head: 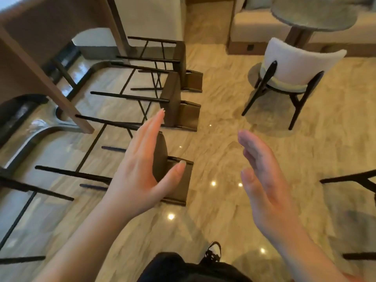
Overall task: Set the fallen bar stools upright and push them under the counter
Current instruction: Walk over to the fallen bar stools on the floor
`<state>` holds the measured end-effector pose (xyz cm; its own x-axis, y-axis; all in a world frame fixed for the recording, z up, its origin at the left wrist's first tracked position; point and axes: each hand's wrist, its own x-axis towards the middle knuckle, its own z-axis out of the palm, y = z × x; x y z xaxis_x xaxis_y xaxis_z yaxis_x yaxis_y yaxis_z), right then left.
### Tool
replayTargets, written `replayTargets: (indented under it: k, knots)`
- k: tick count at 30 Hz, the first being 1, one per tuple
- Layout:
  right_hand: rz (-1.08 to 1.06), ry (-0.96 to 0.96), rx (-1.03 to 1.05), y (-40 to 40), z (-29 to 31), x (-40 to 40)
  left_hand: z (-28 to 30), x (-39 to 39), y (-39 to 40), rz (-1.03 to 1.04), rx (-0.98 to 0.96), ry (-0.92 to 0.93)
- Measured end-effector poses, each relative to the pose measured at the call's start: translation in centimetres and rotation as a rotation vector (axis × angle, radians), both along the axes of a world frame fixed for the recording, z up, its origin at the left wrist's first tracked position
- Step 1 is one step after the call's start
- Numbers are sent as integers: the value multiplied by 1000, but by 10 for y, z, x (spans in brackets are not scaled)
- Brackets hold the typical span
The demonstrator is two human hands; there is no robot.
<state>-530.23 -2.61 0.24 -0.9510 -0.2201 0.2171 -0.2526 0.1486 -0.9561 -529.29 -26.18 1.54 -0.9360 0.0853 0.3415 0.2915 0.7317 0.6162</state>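
Three brown bar stools with thin black legs lie on their sides on the marble floor, legs pointing left toward the wooden counter point(40, 64). The nearest stool point(179, 180) lies just behind my left hand point(140, 169), the middle stool point(173, 102) is above it, and the farthest stool point(183, 62) lies by the wall. My left hand is held open, fingers straight, in front of the nearest stool's seat without gripping it. My right hand point(264, 180) is open too, palm facing left, over bare floor.
A white upholstered chair point(293, 66) with black legs stands at the upper right beside a round stone table point(313, 15). More black legs point(358, 178) show at the right edge and lower left. My shoe point(213, 251) is at the bottom.
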Motion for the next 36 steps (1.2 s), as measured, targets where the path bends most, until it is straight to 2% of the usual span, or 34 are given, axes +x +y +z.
replayTargets:
  k: [5,11,16,21,25,28,36]
  knots:
    - [79,-13,5,7,-1,-94,0,-73,8,84,-7,-24]
    - [216,-86,-1,-24,-21,-199,-19,-147,-4,210,13,-76]
    - [430,-73,35,-72,-29,-295,-21,-209,-33,330,23,4]
    - [553,-25,23,-107,-20,-362,-17,-258,-52,401,71,72]
    - [669,-82,27,-137,-20,-398,-23,-279,-72,555,85,108]
    - [772,-56,47,-157,-29,-425,-30,-281,-79,678,84,93]
    - [1119,-91,27,-187,-66,-515,-66,-306,-51,1103,49,-51]
